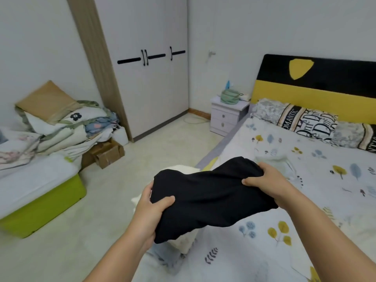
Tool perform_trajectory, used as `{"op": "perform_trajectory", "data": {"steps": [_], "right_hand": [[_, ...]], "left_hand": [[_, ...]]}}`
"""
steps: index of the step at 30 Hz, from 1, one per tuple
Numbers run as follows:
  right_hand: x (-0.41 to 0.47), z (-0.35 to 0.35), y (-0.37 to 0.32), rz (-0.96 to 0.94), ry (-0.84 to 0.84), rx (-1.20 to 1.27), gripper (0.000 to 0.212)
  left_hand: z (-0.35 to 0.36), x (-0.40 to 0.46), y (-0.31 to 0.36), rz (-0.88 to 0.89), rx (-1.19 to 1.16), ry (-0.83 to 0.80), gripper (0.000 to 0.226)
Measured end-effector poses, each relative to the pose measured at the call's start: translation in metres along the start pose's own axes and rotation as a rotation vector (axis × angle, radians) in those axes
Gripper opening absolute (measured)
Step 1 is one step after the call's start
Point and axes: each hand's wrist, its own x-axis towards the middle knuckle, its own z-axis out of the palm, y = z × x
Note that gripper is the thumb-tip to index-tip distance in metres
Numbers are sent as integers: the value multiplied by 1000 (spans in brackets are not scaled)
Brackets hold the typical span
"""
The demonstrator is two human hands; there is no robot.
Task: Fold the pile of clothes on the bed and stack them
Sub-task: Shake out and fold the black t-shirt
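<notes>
Clothes are mostly out of sight at this moment: only one black garment (pixel 211 198) is clearly in play, held in the air over the near edge of the bed (pixel 305 159). The left hand (pixel 151 208) is clamped on its lower left end and the right hand (pixel 264 180) on its upper right end, so the cloth hangs between them as a thick, already doubled bundle. Under it, at the bed's edge, a cream-coloured piece (pixel 183 244) shows partly; whether that is a folded stack or an unfolded item cannot be told. Judging by this, the black garment is folded or nearly so and has yet to be set down. No remaining pile is visible on the bedsheet.
</notes>
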Motion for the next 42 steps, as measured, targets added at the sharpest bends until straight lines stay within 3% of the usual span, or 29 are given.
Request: {"op": "perform_trajectory", "data": {"steps": [10, 23, 29, 34, 38, 42], "right_hand": [[71, 72, -40, -42, -143, -102, 34], [191, 114, -38, -86, -373, -228, 41], [222, 149, -13, -105, -445, -336, 36], [231, 165, 7, -164, -392, -367, 36], [236, 166, 9, -244, -248, -279, 36], [233, 176, 19, -214, -269, -603, 50]], "left_hand": [[-53, 44, 2, 21, -74, 132, 52], [-31, 77, -37, 100, -64, 410, 59], [-33, 86, -59, 0, -2, 487, 58], [-34, 84, -62, -21, -3, 537, 49], [-27, 80, -60, -43, 13, 570, 48], [-22, 77, -60, -110, 57, 575, 51]]}}
